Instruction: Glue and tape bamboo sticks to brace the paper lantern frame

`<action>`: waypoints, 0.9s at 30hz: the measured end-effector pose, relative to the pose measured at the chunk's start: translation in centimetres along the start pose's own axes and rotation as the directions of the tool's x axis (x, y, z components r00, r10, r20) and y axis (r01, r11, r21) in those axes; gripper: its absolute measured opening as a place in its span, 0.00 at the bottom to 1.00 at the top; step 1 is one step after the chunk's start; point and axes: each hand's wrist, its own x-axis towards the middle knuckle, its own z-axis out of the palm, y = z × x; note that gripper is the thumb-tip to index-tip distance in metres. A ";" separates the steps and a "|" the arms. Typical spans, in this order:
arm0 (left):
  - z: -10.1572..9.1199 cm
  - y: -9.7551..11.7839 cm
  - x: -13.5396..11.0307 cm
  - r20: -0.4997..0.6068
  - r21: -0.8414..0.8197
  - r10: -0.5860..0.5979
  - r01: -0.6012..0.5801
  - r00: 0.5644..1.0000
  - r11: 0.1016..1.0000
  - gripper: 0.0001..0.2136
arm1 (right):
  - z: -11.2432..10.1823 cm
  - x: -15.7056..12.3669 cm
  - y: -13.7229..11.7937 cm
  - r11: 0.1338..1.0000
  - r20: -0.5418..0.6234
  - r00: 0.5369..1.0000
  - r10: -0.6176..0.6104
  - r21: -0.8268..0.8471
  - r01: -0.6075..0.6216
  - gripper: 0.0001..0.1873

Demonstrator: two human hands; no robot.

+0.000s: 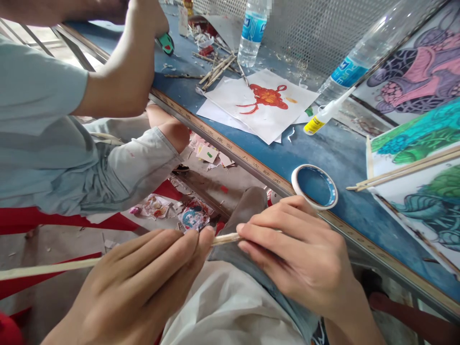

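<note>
Right hand [302, 254] is over the lap, near the wooden edge strip [246, 159] of the blue table [268, 159]; tape roll [334, 192] sits just beyond its knuckles. Left hand [140, 273] is farther out from that edge, well apart from the co-worker's knee [176, 135]. Narrow gap between the two, bridged by a thin wooden stick [225, 239]. Fingers pinch it from both sides. Stick's pale, slightly tilted, whitish by the right fingertips. Length past the left hand: probably same piece, middle's hidden.
</note>
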 end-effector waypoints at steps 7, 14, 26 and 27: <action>1.0 -1.8 0.4 0.011 0.139 0.031 -0.032 0.999 0.990 0.20 | -2.4 -4.0 -0.9 0.975 -0.175 0.980 0.098 -0.180 -0.130 0.12; 0.7 -2.0 -0.5 0.125 0.106 0.089 -0.103 0.988 0.989 0.23 | -1.6 -5.6 0.1 0.940 -0.141 0.988 0.058 -0.326 -0.102 0.13; 0.3 0.5 6.3 0.045 -0.022 0.207 -0.206 0.977 0.978 0.17 | -4.0 -5.3 -0.7 0.982 -0.250 0.968 -0.027 -0.185 -0.020 0.07; 0.4 0.9 7.1 0.035 -0.041 0.211 -0.210 0.977 0.977 0.15 | -4.4 -5.7 -0.7 0.980 -0.266 0.964 -0.029 -0.196 -0.025 0.07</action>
